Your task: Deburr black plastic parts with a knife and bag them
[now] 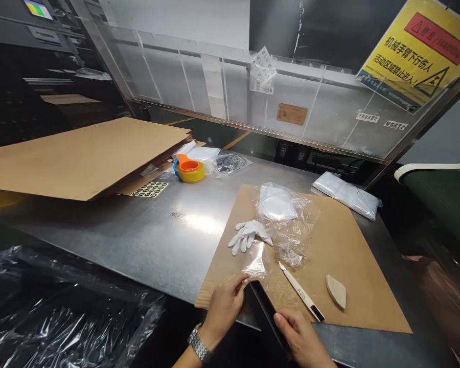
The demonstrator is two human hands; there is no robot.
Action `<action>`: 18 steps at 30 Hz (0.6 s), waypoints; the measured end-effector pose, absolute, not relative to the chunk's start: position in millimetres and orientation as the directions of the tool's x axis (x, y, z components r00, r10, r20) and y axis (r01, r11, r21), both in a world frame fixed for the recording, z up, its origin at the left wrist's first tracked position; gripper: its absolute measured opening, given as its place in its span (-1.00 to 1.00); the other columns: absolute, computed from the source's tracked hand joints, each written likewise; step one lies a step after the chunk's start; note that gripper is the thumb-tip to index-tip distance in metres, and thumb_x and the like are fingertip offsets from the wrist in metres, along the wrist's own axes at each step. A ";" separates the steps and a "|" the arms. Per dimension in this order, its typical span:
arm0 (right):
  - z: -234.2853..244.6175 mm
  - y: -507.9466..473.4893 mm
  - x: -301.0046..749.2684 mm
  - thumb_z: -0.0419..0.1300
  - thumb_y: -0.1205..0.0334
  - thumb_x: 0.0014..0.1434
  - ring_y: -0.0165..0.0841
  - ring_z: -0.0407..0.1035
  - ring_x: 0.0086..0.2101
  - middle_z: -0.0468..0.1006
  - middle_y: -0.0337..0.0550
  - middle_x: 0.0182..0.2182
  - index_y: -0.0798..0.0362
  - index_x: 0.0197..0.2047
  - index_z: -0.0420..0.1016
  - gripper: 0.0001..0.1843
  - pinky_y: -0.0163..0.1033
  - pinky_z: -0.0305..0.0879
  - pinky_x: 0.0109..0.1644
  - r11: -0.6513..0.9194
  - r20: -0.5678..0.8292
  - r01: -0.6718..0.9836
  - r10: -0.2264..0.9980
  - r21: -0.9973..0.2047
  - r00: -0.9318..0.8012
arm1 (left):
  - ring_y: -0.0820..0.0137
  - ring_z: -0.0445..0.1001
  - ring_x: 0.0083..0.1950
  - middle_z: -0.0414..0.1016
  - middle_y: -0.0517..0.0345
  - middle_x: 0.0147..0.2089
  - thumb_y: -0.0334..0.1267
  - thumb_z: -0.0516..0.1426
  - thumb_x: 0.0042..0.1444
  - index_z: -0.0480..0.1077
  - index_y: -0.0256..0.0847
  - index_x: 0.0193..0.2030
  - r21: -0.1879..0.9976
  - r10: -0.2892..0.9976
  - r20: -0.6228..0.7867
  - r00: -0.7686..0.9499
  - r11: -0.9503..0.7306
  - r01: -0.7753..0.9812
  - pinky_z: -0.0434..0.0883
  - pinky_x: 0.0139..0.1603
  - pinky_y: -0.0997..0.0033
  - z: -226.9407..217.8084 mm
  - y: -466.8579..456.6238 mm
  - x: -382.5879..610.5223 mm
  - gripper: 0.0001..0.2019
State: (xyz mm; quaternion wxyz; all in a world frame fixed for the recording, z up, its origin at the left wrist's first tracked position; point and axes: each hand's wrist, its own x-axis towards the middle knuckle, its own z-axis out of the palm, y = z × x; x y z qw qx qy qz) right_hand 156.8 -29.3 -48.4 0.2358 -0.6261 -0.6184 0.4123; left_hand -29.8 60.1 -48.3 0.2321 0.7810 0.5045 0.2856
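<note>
My right hand [302, 335] is closed around a long black bar-shaped piece [266, 312], its thumb on top. The piece slants up and away from me, and its near end runs out at the bottom of the view. At its far end my left hand [225, 302], wearing a metal-band watch, pinches the edge of a small clear plastic bag [255, 259]. Whether those fingers also touch the black piece I cannot tell. Beside them on a brown cardboard sheet [352, 245] lie a white glove [250, 236], a craft knife [299, 291] marked A26 and a rounded wooden piece [336, 292].
Crumpled clear plastic [291, 235] with white material lies on the cardboard. Tape rolls [190, 171], round stickers [150, 189] and stacked cardboard [99, 153] occupy the metal table [145, 230]. A wrapped white packet [347, 195] rests at right, black plastic sheeting [61, 312] at lower left.
</note>
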 end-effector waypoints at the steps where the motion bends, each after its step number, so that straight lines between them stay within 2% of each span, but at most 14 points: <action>1: -52.2 -28.7 156.5 -0.26 -0.16 0.26 -0.50 0.16 -0.68 0.22 -0.33 -0.70 0.06 -0.59 0.21 -0.40 -0.40 0.04 -0.61 -0.136 -0.222 0.596 0.973 -0.791 -0.071 | 0.42 0.55 -0.24 0.60 0.17 -0.25 -0.28 -0.01 0.20 0.47 -0.14 -0.18 0.655 0.912 0.209 0.352 -0.398 0.642 0.46 -0.26 0.53 -46.8 58.5 -30.7 -0.78; 4: -57.4 -28.4 154.9 -0.26 -0.14 0.27 -0.41 0.27 -0.58 0.33 -0.24 -0.65 0.05 -0.57 0.24 -0.41 -0.36 0.10 -0.52 -0.143 -0.168 0.670 0.985 -0.729 0.028 | 0.40 0.55 -0.22 0.59 0.16 -0.21 -0.30 -0.01 0.19 0.44 -0.13 -0.11 0.639 0.892 0.225 0.393 -0.439 0.632 0.47 -0.23 0.50 -45.7 52.8 -31.3 -0.77; 7: -52.7 -30.4 148.0 -0.19 -0.02 0.27 -0.27 0.38 -0.50 0.46 -0.10 -0.57 0.03 -0.46 0.37 -0.52 -0.28 0.12 -0.45 -0.133 -0.103 0.767 0.991 -0.628 0.088 | 0.31 0.54 -0.19 0.57 0.03 -0.16 -0.35 -0.07 0.20 0.36 -0.20 0.00 0.584 0.880 0.281 0.383 -0.474 0.659 0.49 -0.23 0.35 -47.5 46.2 -26.6 -0.71; 9: -47.0 -30.4 141.5 -0.15 0.05 0.24 -0.21 0.41 -0.51 0.50 -0.05 -0.56 0.01 -0.39 0.41 -0.60 -0.25 0.11 -0.45 -0.120 -0.073 0.814 0.993 -0.568 0.095 | 0.26 0.54 -0.24 0.57 0.00 -0.23 -0.38 -0.09 0.19 0.38 -0.23 -0.06 0.539 0.856 0.325 0.402 -0.517 0.665 0.48 -0.29 0.30 -47.4 40.8 -21.3 -0.71; 12: -37.7 -25.4 135.6 -0.15 0.14 0.24 -0.20 0.44 -0.51 0.53 -0.05 -0.54 0.02 -0.20 0.41 -0.66 -0.26 0.14 -0.45 -0.099 -0.042 0.843 0.995 -0.529 0.091 | 0.29 0.52 -0.41 0.53 0.10 -0.42 -0.40 -0.06 0.15 0.43 -0.18 -0.21 0.480 0.785 0.372 0.495 -0.619 0.621 0.46 -0.43 0.34 -40.8 30.9 -13.7 -0.75; 15: -26.5 -17.9 136.7 -0.17 0.25 0.24 -0.22 0.47 -0.43 0.55 -0.06 -0.48 0.08 -0.01 0.32 -0.65 -0.29 0.17 -0.42 -0.088 -0.006 0.846 0.995 -0.526 0.100 | 0.34 0.50 -0.46 0.51 0.15 -0.46 -0.42 -0.04 0.13 0.42 -0.16 -0.20 0.429 0.704 0.420 0.573 -0.710 0.558 0.44 -0.48 0.41 -26.3 23.1 -10.0 -0.76; 16: -21.3 -16.3 138.0 -0.16 0.26 0.24 -0.23 0.46 -0.42 0.55 -0.06 -0.47 0.09 -0.01 0.32 -0.65 -0.30 0.17 -0.41 -0.085 0.006 0.849 0.995 -0.521 0.103 | 0.35 0.50 -0.47 0.51 0.15 -0.46 -0.43 -0.05 0.14 0.41 -0.17 -0.20 0.408 0.677 0.445 0.586 -0.736 0.540 0.44 -0.49 0.43 -20.6 22.1 -10.1 -0.76; 18: -6.3 -16.2 141.4 -0.13 0.25 0.24 -0.25 0.45 -0.46 0.54 -0.07 -0.49 0.07 -0.12 0.40 -0.69 -0.31 0.14 -0.43 -0.086 0.023 0.862 0.993 -0.500 0.112 | 0.38 0.51 -0.46 0.53 0.14 -0.44 -0.42 -0.07 0.16 0.39 -0.17 -0.19 0.362 0.620 0.498 0.606 -0.784 0.505 0.45 -0.47 0.46 -9.3 22.6 -12.6 -0.76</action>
